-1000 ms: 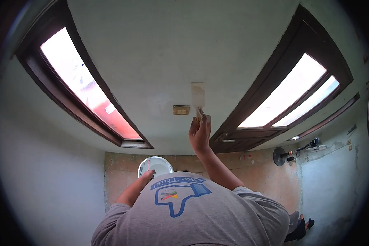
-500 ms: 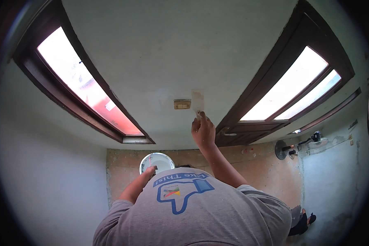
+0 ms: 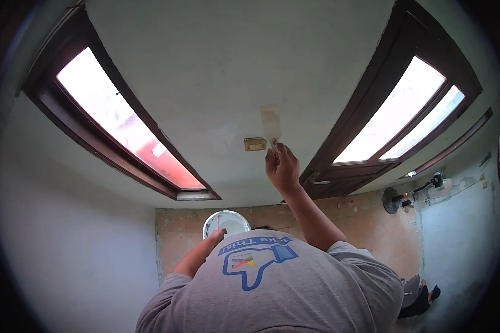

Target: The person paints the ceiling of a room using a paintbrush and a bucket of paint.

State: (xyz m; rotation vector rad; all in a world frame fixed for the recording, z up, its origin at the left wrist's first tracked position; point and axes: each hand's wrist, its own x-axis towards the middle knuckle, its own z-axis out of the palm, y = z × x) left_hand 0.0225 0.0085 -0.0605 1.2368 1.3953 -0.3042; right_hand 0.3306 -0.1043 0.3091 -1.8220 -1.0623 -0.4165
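Observation:
My right hand (image 3: 283, 167) is closed round a small tool (image 3: 275, 145), and its fingers hide most of it. The tool's pale tip is at the lower end of a damp-looking light patch (image 3: 271, 121) on the wall. Just left of the patch is a yellowed switch plate (image 3: 255, 145). Lower left, my left hand (image 3: 219, 234) is closed at the near side of a round white bucket (image 3: 234, 215). A pale material shows inside the bucket, with a thin reddish line near its left side. What the left fingers grip is too small to make out.
A dark-framed window (image 3: 133, 125) is on the left, a dark door (image 3: 339, 175) with glass panes on the right. A standing fan (image 3: 390, 200) is at the right wall. Another person (image 3: 419, 297) is low at the right, on the brownish floor (image 3: 366, 222).
The view has shifted slightly, moving the scene rightward. Relative to the switch plate, my right hand is a little higher, and the light patch reaches further up. My left hand remains at the bucket.

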